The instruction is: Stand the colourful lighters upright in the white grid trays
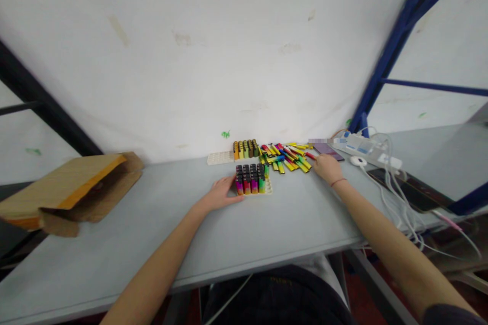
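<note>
Head camera: left hand [220,193] spread, thumb and fingers about the near-left corner of a white holed tray [269,187], dark-topped lighters [250,185] upright in it on the grey bench [244,231]; right hand [328,168], fingers curled, at a red lighter [310,155], can't tell if gripped; beyond, loose lighters [286,157] sprawl before the wall [244,61].
</note>
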Motion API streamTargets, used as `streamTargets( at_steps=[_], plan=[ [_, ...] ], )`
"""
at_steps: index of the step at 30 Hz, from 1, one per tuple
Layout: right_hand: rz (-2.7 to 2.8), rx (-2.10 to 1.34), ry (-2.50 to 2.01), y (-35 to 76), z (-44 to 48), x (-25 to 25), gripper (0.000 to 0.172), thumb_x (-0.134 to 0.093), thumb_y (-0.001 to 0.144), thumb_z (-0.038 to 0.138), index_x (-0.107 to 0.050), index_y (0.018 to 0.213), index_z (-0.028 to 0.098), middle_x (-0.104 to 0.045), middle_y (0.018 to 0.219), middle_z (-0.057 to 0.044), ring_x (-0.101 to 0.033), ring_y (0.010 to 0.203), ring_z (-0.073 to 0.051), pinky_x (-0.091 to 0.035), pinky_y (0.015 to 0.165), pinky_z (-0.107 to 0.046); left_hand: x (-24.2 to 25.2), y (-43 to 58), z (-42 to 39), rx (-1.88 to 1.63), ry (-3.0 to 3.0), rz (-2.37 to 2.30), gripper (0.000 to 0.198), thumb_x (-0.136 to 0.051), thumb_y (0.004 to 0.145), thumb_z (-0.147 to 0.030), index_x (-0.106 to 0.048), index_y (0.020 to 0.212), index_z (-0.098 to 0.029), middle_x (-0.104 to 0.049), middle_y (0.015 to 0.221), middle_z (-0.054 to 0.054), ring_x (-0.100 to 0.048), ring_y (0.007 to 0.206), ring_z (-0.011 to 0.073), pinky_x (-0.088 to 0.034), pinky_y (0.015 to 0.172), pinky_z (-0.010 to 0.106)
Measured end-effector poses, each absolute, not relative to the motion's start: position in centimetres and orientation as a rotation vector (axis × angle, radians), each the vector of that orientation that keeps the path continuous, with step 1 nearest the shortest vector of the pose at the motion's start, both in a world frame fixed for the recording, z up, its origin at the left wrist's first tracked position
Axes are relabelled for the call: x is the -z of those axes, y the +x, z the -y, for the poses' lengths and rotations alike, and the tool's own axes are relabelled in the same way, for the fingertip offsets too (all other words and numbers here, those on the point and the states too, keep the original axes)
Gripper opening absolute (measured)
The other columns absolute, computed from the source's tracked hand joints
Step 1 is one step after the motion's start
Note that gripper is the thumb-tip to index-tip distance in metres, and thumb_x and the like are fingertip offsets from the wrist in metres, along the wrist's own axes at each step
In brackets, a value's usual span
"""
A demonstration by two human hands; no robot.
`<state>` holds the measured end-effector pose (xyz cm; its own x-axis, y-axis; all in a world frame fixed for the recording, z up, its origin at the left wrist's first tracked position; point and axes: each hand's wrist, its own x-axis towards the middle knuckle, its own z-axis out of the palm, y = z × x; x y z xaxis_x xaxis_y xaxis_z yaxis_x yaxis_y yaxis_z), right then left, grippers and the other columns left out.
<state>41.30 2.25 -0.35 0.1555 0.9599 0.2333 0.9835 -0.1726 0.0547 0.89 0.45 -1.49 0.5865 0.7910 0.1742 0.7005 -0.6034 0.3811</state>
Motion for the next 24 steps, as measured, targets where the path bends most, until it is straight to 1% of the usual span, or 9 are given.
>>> streamTargets(
  at_steps=[2, 4, 7, 10, 15, 17, 20, 22, 24],
  plan=[
    [1.846, 0.333, -2.336, 40.7, -1.3, 0.0, 0.036, -0.039, 0.09, 0.022, -0.07, 0.092, 0.005, -0.066, 0.097, -0.023, -0.065, 0.089, -0.028, -0.047, 0.074, -0.033, 1.5, 0.9, -0.5, -0.482, 2.543, -1.229, 0.074, -0.06, 0.078, -0.057, -0.042, 0.136, -0.014, -0.054, 0.129, 0.016, -0.05, 0.116, 0.0331, -0.036, 0.1, 0.046],
    [1.771, 0.358, -2.349, 40.2, -0.7, -0.3, 0.036, -0.04, 0.091, 0.024, -0.07, 0.095, 0.005, -0.066, 0.098, -0.024, -0.065, 0.089, -0.028, -0.047, 0.072, -0.033, 1.5, 0.9, -0.5, -0.493, 2.533, -1.229, 0.074, -0.061, 0.077, -0.056, -0.042, 0.136, -0.015, -0.055, 0.129, 0.015, -0.05, 0.117, 0.0332, -0.036, 0.1, 0.045],
    [1.749, 0.362, -2.402, 39.6, -0.6, -0.4, 0.033, -0.041, 0.089, 0.018, -0.068, 0.1, 0.005, -0.065, 0.1, -0.025, -0.063, 0.095, -0.03, -0.047, 0.074, -0.034, 1.4, 1.0, -0.4, -0.497, 2.521, -1.24, 0.075, -0.062, 0.077, -0.055, -0.041, 0.137, -0.015, -0.054, 0.13, 0.015, -0.05, 0.118, 0.0336, -0.035, 0.101, 0.045],
    [1.799, 0.283, -2.434, 39.4, -0.8, -0.1, 0.034, -0.037, 0.09, 0.014, -0.07, 0.098, 0.006, -0.065, 0.098, -0.026, -0.061, 0.099, -0.031, -0.045, 0.076, -0.037, 1.3, 1.1, -0.3, -0.467, 2.529, -1.254, 0.076, -0.061, 0.077, -0.056, -0.04, 0.138, -0.015, -0.054, 0.129, 0.016, -0.05, 0.117, 0.0336, -0.036, 0.1, 0.045],
    [1.705, 0.225, -2.292, 39.2, -1.1, 0.0, 0.028, -0.045, 0.086, 0.014, -0.064, 0.104, 0.005, -0.057, 0.112, -0.027, -0.059, 0.097, -0.029, -0.044, 0.079, -0.035, 1.3, 1.1, -0.2, -0.442, 2.543, -1.26, 0.074, -0.059, 0.078, -0.056, -0.042, 0.136, -0.014, -0.053, 0.13, 0.016, -0.049, 0.118, 0.0339, -0.035, 0.1, 0.046],
    [1.668, 0.125, -2.108, 38.5, -1.5, -0.7, 0.028, -0.043, 0.086, 0.015, -0.059, 0.108, 0.006, -0.058, 0.11, -0.023, -0.059, 0.093, -0.026, -0.043, 0.078, -0.033, 1.3, 1.1, -0.2, -0.442, 2.547, -1.252, 0.074, -0.059, 0.078, -0.056, -0.041, 0.137, -0.014, -0.052, 0.132, 0.016, -0.049, 0.119, 0.0339, -0.035, 0.101, 0.045],
    [1.618, -0.116, -1.733, 36.3, -2.2, -1.9, 0.025, -0.04, 0.088, 0.022, -0.055, 0.105, 0.013, -0.062, 0.094, -0.012, -0.057, 0.085, -0.022, -0.043, 0.073, -0.03, 1.4, 1.0, -0.3, -0.447, 2.551, -1.258, 0.077, -0.059, 0.078, -0.057, -0.037, 0.139, -0.015, -0.053, 0.131, 0.015, -0.049, 0.119, 0.0332, -0.035, 0.101, 0.044],
    [1.5, -0.278, -1.552, 34.1, -2.5, -2.5, 0.019, -0.042, 0.087, 0.03, -0.055, 0.093, 0.017, -0.06, 0.08, -0.005, -0.054, 0.075, -0.019, -0.041, 0.066, -0.027, 1.4, 1.0, -0.3, -0.445, 2.551, -1.26, 0.077, -0.058, 0.079, -0.058, -0.037, 0.14, -0.016, -0.053, 0.131, 0.015, -0.049, 0.118, 0.0328, -0.035, 0.101, 0.044],
    [1.351, -0.498, -1.425, 31.8, -2.5, -2.9, 0.024, -0.043, 0.086, 0.041, -0.052, 0.079, 0.019, -0.053, 0.066, -0.001, -0.048, 0.061, -0.016, -0.037, 0.055, -0.025, 1.4, 1.0, -0.3, -0.442, 2.543, -1.263, 0.077, -0.058, 0.079, -0.059, -0.038, 0.139, -0.015, -0.053, 0.131, 0.015, -0.049, 0.118, 0.0333, -0.035, 0.101, 0.045]
  ],
)
